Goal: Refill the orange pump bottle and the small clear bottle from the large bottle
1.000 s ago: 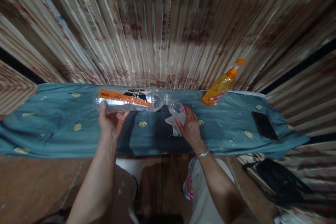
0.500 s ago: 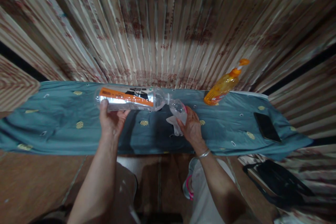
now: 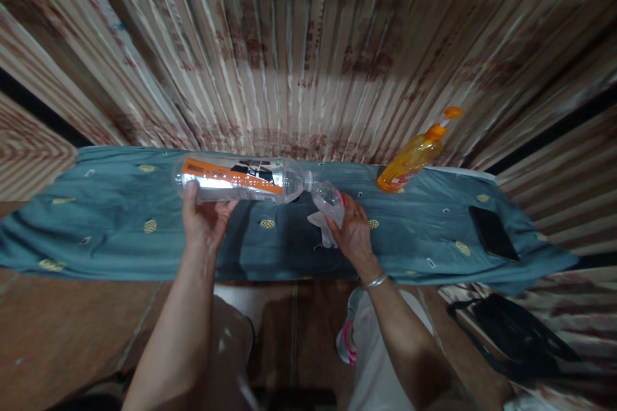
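Note:
My left hand (image 3: 205, 221) grips a large clear plastic bottle (image 3: 236, 178) with an orange, silver and black label. The bottle lies almost level, its open mouth pointing right. My right hand (image 3: 354, 231) holds a small clear glass (image 3: 328, 199), tilted, right at the bottle's mouth. A piece of white cloth or tissue (image 3: 322, 228) hangs under that hand. Both hands are above a table covered with a teal cloth (image 3: 110, 231).
An orange bottle with a pump top (image 3: 415, 154) stands at the back right of the table. A black phone (image 3: 492, 232) lies near the right end. A black bag (image 3: 511, 334) sits on the floor at the right. Striped curtains (image 3: 308, 45) hang behind.
Hands, bottle and glass keep the same pose. The view has shifted very slightly; nothing else differs.

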`<action>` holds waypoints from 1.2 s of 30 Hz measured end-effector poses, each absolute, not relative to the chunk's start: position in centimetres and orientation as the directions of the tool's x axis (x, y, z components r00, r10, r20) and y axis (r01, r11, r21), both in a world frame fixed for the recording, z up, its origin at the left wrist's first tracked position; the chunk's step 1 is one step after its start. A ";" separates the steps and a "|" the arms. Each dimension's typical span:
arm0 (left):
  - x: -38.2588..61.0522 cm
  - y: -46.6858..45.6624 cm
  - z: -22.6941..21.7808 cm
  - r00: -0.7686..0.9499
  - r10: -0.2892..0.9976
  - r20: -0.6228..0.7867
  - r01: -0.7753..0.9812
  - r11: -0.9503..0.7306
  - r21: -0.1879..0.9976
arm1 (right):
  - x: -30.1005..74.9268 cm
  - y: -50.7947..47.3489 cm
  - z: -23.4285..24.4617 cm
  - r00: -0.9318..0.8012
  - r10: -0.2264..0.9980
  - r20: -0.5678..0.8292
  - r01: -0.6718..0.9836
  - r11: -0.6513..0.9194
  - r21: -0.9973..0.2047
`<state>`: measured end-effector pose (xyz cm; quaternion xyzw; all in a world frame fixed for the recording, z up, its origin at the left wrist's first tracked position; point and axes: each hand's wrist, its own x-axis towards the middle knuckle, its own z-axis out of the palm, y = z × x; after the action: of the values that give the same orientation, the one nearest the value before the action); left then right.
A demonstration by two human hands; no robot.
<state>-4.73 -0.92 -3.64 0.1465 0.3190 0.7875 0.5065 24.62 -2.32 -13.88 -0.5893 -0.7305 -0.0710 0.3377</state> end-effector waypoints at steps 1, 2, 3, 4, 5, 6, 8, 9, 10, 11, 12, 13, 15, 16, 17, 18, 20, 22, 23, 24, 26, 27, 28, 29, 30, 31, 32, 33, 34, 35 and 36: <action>-4.7 -0.9 -3.7 -0.443 0.892 -0.088 -0.702 -0.284 0.653 | 24.6 -2.3 -13.9 -0.075 0.817 0.572 0.909 0.292 -0.297; -4.7 -0.9 -3.7 -0.441 0.893 -0.087 -0.701 -0.282 0.655 | 24.7 -2.3 -13.9 -0.075 0.822 0.565 0.910 0.288 -0.299; -4.6 -0.9 -3.7 -0.438 0.895 -0.086 -0.702 -0.281 0.655 | 24.7 -2.3 -13.8 -0.074 0.827 0.558 0.910 0.285 -0.302; -4.6 -0.9 -3.7 -0.439 0.894 -0.086 -0.703 -0.282 0.653 | 24.7 -2.3 -13.8 -0.073 0.831 0.551 0.909 0.282 -0.305; -4.5 -1.0 -3.6 -0.441 0.893 -0.087 -0.705 -0.284 0.650 | 24.8 -2.3 -13.9 -0.074 0.835 0.545 0.909 0.281 -0.308; -4.4 -1.0 -3.5 -0.443 0.892 -0.090 -0.707 -0.285 0.647 | 24.8 -2.3 -13.9 -0.074 0.838 0.541 0.908 0.281 -0.311; -4.3 -1.0 -3.4 -0.444 0.891 -0.098 -0.711 -0.284 0.643 | 24.8 -2.3 -13.9 -0.070 0.837 0.543 0.908 0.279 -0.313; -4.2 -1.0 -3.3 -0.445 0.889 -0.106 -0.714 -0.280 0.642 | 24.8 -2.3 -13.9 -0.068 0.834 0.548 0.908 0.279 -0.312; -4.2 -1.1 -3.3 -0.443 0.889 -0.118 -0.718 -0.273 0.641 | 24.8 -2.3 -13.9 -0.068 0.830 0.553 0.909 0.281 -0.309; -4.2 -1.1 -3.2 -0.436 0.891 -0.127 -0.723 -0.262 0.639 | 24.8 -2.2 -13.9 -0.069 0.827 0.557 0.909 0.282 -0.306; -4.2 -1.1 -3.1 -0.432 0.892 -0.133 -0.727 -0.257 0.637 | 24.7 -2.2 -13.9 -0.070 0.825 0.561 0.910 0.284 -0.304; -4.1 -1.2 -3.0 -0.429 0.893 -0.134 -0.729 -0.255 0.635 | 24.7 -2.2 -13.9 -0.071 0.824 0.562 0.910 0.284 -0.302; -4.1 -1.2 -2.9 -0.430 0.893 -0.133 -0.730 -0.258 0.632 | 24.7 -2.2 -13.8 -0.073 0.824 0.562 0.910 0.286 -0.301; -4.0 -1.2 -2.9 -0.433 0.892 -0.131 -0.728 -0.261 0.634 | 24.7 -2.3 -13.8 -0.073 0.824 0.562 0.909 0.287 -0.302; -4.0 -1.3 -2.8 -0.437 0.891 -0.127 -0.725 -0.264 0.636 | 24.7 -2.3 -13.8 -0.072 0.824 0.562 0.908 0.288 -0.305; -4.0 -1.3 -2.8 -0.442 0.888 -0.126 -0.720 -0.268 0.640 | 24.7 -2.3 -13.8 -0.072 0.824 0.563 0.906 0.290 -0.308; -4.1 -1.2 -2.9 -0.441 0.889 -0.119 -0.713 -0.267 0.648 | 24.7 -2.3 -13.7 -0.073 0.824 0.561 0.904 0.293 -0.312; -4.2 -1.2 -3.1 -0.438 0.893 -0.104 -0.705 -0.269 0.656 | 24.7 -2.3 -13.7 -0.069 0.827 0.559 0.906 0.286 -0.312; -4.2 -1.1 -3.2 -0.436 0.895 -0.093 -0.700 -0.272 0.660 | 24.7 -2.3 -13.7 -0.066 0.828 0.557 0.909 0.281 -0.309; -4.3 -1.1 -3.4 -0.433 0.897 -0.082 -0.696 -0.276 0.663 | 24.7 -2.3 -13.8 -0.065 0.828 0.557 0.911 0.277 -0.306; -4.4 -1.0 -3.5 -0.434 0.898 -0.073 -0.693 -0.282 0.663 | 24.7 -2.3 -13.8 -0.066 0.826 0.559 0.914 0.275 -0.298; -4.4 -1.0 -3.6 -0.436 0.897 -0.074 -0.694 -0.282 0.662 | 24.7 -2.2 -13.9 -0.068 0.825 0.560 0.915 0.276 -0.296; -4.4 -1.0 -3.6 -0.438 0.895 -0.080 -0.696 -0.281 0.661 | 24.7 -2.2 -13.9 -0.068 0.826 0.560 0.915 0.276 -0.295; -4.3 -1.0 -3.6 -0.439 0.894 -0.087 -0.697 -0.278 0.661 | 24.7 -2.2 -13.9 -0.067 0.827 0.559 0.914 0.275 -0.297; -4.3 -1.1 -3.5 -0.439 0.894 -0.092 -0.697 -0.275 0.662 | 24.7 -2.2 -13.8 -0.066 0.829 0.556 0.913 0.275 -0.301; -4.3 -1.1 -3.5 -0.439 0.894 -0.091 -0.696 -0.274 0.664 | 24.7 -2.2 -13.8 -0.066 0.830 0.554 0.912 0.276 -0.304; -4.2 -1.1 -3.4 -0.440 0.894 -0.088 -0.694 -0.276 0.665 | 24.7 -2.2 -13.8 -0.067 0.830 0.554 0.911 0.278 -0.306; -4.2 -1.1 -3.4 -0.442 0.893 -0.084 -0.692 -0.280 0.666 | 24.7 -2.2 -13.8 -0.068 0.827 0.557 0.910 0.281 -0.305; -4.1 -1.2 -3.4 -0.444 0.892 -0.080 -0.690 -0.284 0.666 | 24.7 -2.3 -13.8 -0.070 0.823 0.563 0.910 0.284 -0.303; -4.2 -1.2 -3.4 -0.445 0.892 -0.080 -0.689 -0.284 0.667 | 24.7 -2.3 -13.8 -0.070 0.819 0.569 0.910 0.286 -0.300; -4.2 -1.2 -3.4 -0.445 0.892 -0.082 -0.690 -0.282 0.667 | 24.7 -2.3 -13.8 -0.070 0.816 0.574 0.911 0.287 -0.297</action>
<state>-4.19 -1.16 -3.40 0.1557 0.3248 0.7854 0.5034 24.68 -2.28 -13.77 -0.5928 -0.7281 -0.0702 0.3369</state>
